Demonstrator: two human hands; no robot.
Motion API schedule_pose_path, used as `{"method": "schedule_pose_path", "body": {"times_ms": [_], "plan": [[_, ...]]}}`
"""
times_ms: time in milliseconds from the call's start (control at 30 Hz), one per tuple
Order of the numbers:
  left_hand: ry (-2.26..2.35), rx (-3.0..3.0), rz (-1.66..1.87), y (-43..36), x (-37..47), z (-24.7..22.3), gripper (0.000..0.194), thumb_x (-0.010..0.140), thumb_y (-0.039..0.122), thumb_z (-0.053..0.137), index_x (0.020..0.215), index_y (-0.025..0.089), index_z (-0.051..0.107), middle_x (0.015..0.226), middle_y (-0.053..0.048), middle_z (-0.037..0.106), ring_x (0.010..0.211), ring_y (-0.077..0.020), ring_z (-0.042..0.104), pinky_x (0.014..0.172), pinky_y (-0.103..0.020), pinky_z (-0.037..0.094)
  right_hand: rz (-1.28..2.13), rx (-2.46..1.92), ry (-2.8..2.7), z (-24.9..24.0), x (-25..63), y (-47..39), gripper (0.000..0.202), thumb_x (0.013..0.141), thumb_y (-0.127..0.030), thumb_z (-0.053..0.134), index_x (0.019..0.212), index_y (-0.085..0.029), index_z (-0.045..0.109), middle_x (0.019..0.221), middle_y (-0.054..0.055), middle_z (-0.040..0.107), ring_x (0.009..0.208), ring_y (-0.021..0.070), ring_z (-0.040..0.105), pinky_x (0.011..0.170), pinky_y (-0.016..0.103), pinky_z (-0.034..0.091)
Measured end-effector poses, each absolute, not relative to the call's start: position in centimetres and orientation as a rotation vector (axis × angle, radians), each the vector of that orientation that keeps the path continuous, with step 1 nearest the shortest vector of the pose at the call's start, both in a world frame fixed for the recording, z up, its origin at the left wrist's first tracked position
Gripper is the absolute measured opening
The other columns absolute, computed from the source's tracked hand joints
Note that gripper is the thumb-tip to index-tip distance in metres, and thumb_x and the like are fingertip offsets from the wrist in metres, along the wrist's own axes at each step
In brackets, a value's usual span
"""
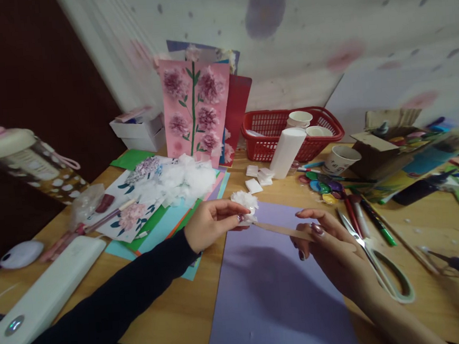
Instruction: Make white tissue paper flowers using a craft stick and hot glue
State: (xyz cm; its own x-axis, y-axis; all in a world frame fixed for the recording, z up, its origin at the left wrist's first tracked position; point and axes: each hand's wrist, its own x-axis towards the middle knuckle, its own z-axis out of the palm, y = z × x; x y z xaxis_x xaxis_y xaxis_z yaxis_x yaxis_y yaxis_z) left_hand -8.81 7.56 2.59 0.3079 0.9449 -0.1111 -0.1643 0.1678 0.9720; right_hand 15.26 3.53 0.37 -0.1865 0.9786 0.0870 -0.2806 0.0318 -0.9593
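My left hand [217, 223] pinches a small white fluffy tissue flower [245, 202] between thumb and fingers, above the top left of a purple sheet [279, 295]. My right hand [326, 238] holds a thin flat wooden stick [279, 230], whose far tip touches or nearly touches the underside of the flower. Several white folded pads [253, 185] lie just beyond the sheet. Left of them, a heap of white fluffy tissue [182, 178] rests on coloured papers and flower pictures.
A pink flower picture [177, 112] stands at the back beside a red basket [265, 147] with paper cups. Scissors [382, 271], pens and paint pots [314, 186] lie to the right. A white device [48, 292] and a bottle [34, 166] are at left.
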Motion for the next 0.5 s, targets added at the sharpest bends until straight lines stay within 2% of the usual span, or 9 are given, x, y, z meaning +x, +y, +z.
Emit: {"method": "schedule_pose_path", "body": {"times_ms": [300, 400, 500], "plan": [[0.98, 1.097, 0.933, 7.39, -8.83, 2.87, 0.022, 0.067, 0.024, 0.078, 0.084, 0.012, 0.073, 0.088, -0.008, 0.076, 0.08, -0.0171, 0.07, 0.084, -0.037, 0.059, 1.362, -0.952, -1.186, -0.03, 15.3, 3.72, 0.024, 0.091, -0.042, 0.06, 0.107, -0.024, 0.056, 0.058, -0.004, 0.058, 0.06, 0.0153, 0.055, 0.065, 0.029, 0.041], [1.025, 1.172, 0.917, 7.42, -8.79, 2.73, 0.028, 0.061, 0.02, 0.083, 0.085, 0.012, 0.072, 0.087, -0.007, 0.075, 0.083, -0.0174, 0.07, 0.09, -0.039, 0.056, 1.353, -0.987, -1.202, 0.21, 15.21, 3.68, 0.023, 0.092, -0.041, 0.059, 0.107, -0.024, 0.056, 0.059, -0.003, 0.059, 0.061, 0.0166, 0.056, 0.065, 0.03, 0.041], [1.023, 1.173, 0.916, 7.46, -8.81, 2.53, 0.03, 0.06, 0.016, 0.082, 0.087, 0.013, 0.07, 0.082, -0.005, 0.073, 0.081, -0.0163, 0.069, 0.089, -0.038, 0.057, 1.302, -0.954, -1.157, 0.7, 15.12, 3.81, 0.021, 0.089, -0.039, 0.061, 0.102, -0.024, 0.059, 0.055, -0.003, 0.057, 0.058, 0.0165, 0.053, 0.062, 0.031, 0.04]]}}
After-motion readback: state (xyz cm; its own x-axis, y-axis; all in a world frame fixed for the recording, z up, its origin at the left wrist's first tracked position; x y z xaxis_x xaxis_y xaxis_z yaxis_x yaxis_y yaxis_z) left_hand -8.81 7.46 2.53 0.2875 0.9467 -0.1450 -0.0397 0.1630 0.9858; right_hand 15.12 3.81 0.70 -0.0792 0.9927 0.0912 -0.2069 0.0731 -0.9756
